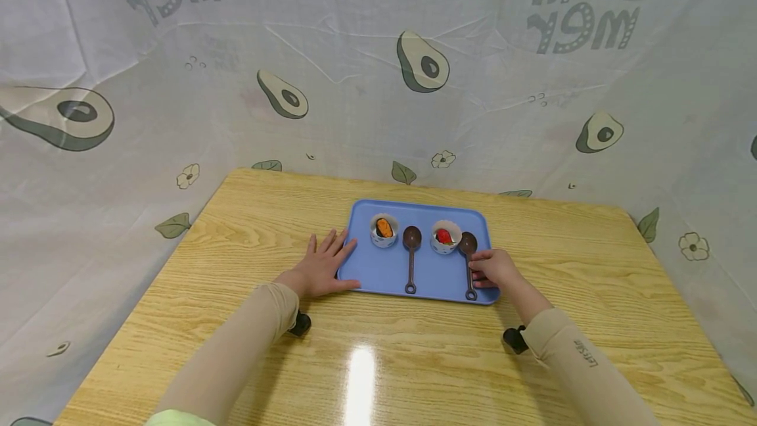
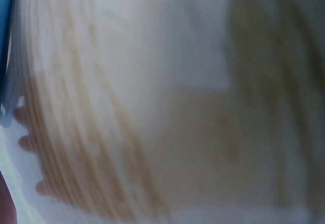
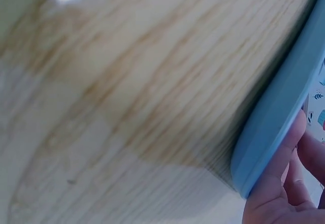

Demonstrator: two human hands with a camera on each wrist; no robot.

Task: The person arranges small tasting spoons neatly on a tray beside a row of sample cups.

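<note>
A blue tray (image 1: 378, 273) on the wooden table holds two patterned paper cups and two brown spoons. My left hand (image 1: 322, 271) is spread with straight fingers at the tray's left edge, its thumb and fingertips touching the rim. At the tray's right side, my right hand (image 1: 495, 268) pinches the handle of the right brown spoon (image 1: 468, 243), which lies beside the right cup (image 1: 446, 246). In that cup is a small red piece (image 1: 443, 236). Between the cups lies the other brown spoon (image 1: 411, 238). The left cup (image 1: 384, 242) contains an orange-and-black piece (image 1: 384, 227).
Bare wood of the table (image 1: 568, 281) surrounds the tray. A pale cloth (image 1: 355, 130) printed with avocados hangs behind and at the sides. The left wrist view is mostly blurred tabletop (image 2: 127, 132); in the right wrist view the tray's edge (image 3: 269, 127) rises beside my fingers.
</note>
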